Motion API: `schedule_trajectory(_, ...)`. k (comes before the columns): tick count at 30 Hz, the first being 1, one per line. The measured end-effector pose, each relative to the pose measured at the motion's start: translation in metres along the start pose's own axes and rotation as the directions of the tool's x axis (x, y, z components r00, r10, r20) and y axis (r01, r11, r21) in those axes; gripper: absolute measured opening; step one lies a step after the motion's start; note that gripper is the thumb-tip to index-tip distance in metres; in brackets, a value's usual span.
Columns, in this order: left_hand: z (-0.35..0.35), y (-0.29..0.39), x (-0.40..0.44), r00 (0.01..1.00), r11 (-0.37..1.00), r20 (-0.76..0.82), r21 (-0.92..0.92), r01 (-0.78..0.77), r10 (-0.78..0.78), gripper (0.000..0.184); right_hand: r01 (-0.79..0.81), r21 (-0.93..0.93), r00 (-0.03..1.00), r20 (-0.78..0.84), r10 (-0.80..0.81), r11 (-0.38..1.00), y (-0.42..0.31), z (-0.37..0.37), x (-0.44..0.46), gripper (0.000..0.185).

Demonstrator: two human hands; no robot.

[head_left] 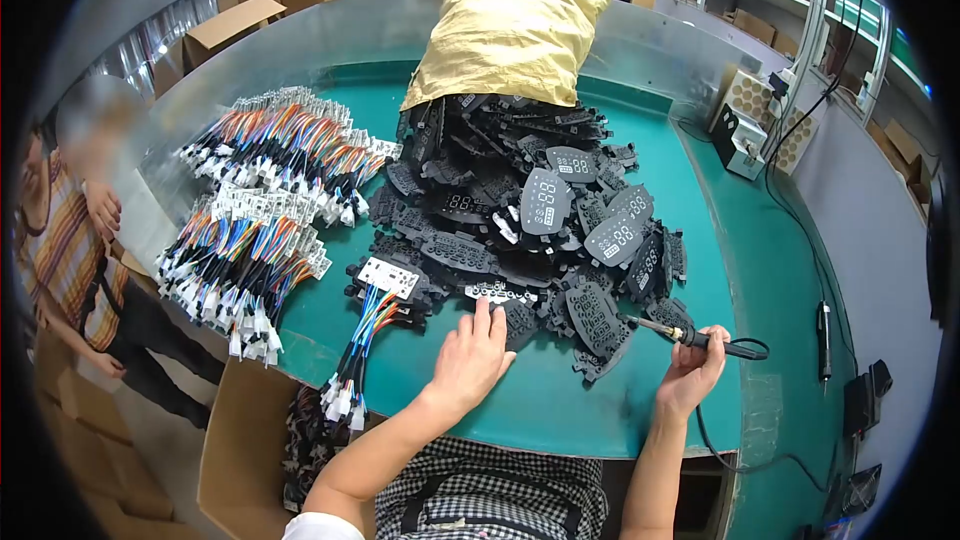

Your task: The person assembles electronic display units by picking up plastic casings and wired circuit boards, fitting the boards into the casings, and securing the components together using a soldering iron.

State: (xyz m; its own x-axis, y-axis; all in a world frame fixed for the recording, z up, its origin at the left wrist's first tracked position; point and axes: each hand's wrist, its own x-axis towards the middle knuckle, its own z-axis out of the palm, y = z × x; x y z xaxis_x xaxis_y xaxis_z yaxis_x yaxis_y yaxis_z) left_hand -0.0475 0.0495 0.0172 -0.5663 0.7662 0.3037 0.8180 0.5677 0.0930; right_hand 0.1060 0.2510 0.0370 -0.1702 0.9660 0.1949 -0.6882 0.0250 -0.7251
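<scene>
In the head view, the soldering iron is held by the right hand, with the fingers closed around its dark grip. Its thin metal end is pointed at the black plastic pieces. The small white board is found on the green table, at the near edge of the pile. It is touched by a fingertip of the left hand. The fingers are a bit bent and close together, but whether anything is pinched under them cannot be told.

The board looks light, thin and stiff, and could be cracked if bent. It is best held by its edges, so that the little parts on it are not rubbed. The black pieces look light and hard, and may be a bit slippery where they are smooth. They are best picked up by the sides. The iron should be held only by the grip, as the metal end may be very hot. The colored wires look soft and floppy, and should not be tugged.
</scene>
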Motion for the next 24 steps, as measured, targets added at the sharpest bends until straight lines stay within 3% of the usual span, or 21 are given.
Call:
schedule_trajectory(2, 0.005, -0.003, -0.007, 0.995, 0.997, -0.070, 0.043, -0.068, 0.071, 0.061, -0.012, -0.014, 0.999, -0.033, 0.011, 1.000, 0.000, 0.000, -0.004, 0.019)
schedule_trajectory(4, -0.012, -0.005, -0.019, 0.992, 0.996, -0.103, -0.037, -0.080, 0.076, 0.054, -0.041, 0.006, 0.999, 0.035, 0.041, 0.999, -0.002, -0.002, -0.004, 0.016)
schedule_trajectory(6, -0.024, -0.002, -0.039, 0.972, 0.958, -0.162, -0.202, -0.203, 0.171, 0.048, -0.046, 0.012, 0.999, 0.022, 0.045, 0.999, -0.001, 0.004, -0.007, 0.014)
schedule_trajectory(8, -0.025, 0.007, -0.056, 0.979, 0.926, -0.094, -0.318, -0.201, 0.180, 0.042, -0.060, 0.015, 0.992, 0.109, 0.058, 0.998, -0.004, 0.009, -0.011, 0.011)
schedule_trajectory(11, -0.022, 0.009, -0.063, 0.934, 0.868, 0.011, -0.374, -0.328, 0.358, 0.037, -0.063, 0.018, 0.973, 0.224, 0.058, 0.998, 0.003, 0.007, -0.017, 0.011)
schedule_trajectory(13, -0.018, 0.008, -0.062, 0.939, 0.874, 0.000, -0.366, -0.320, 0.344, 0.035, -0.039, -0.039, 0.934, 0.354, 0.051, 0.998, 0.006, 0.006, -0.019, 0.013)
schedule_trajectory(16, -0.015, 0.014, -0.059, 0.954, 0.861, -0.016, -0.427, -0.276, 0.298, 0.035, 0.063, -0.147, 0.919, 0.394, 0.000, 0.987, 0.010, 0.004, -0.022, 0.016)
schedule_trajectory(20, -0.011, 0.015, -0.060, 0.956, 0.864, -0.056, -0.417, -0.284, 0.287, 0.043, 0.068, -0.220, 0.907, 0.420, 0.031, 0.973, 0.009, 0.007, -0.030, 0.014)
schedule_trajectory(22, -0.013, 0.011, -0.058, 0.981, 0.827, -0.091, -0.527, -0.193, 0.170, 0.045, 0.085, -0.231, 0.896, 0.443, 0.027, 0.969, 0.011, 0.006, -0.036, 0.012)
schedule_trajectory(23, -0.010, 0.010, -0.060, 0.986, 0.830, -0.106, -0.533, -0.162, 0.125, 0.050, 0.102, -0.350, 0.915, 0.400, 0.050, 0.931, 0.010, 0.008, -0.041, 0.013)
schedule_trajectory(24, -0.011, 0.010, -0.060, 0.993, 0.811, -0.092, -0.574, -0.113, 0.073, 0.055, 0.102, -0.356, 0.901, 0.428, 0.065, 0.929, 0.014, 0.003, -0.043, 0.014)
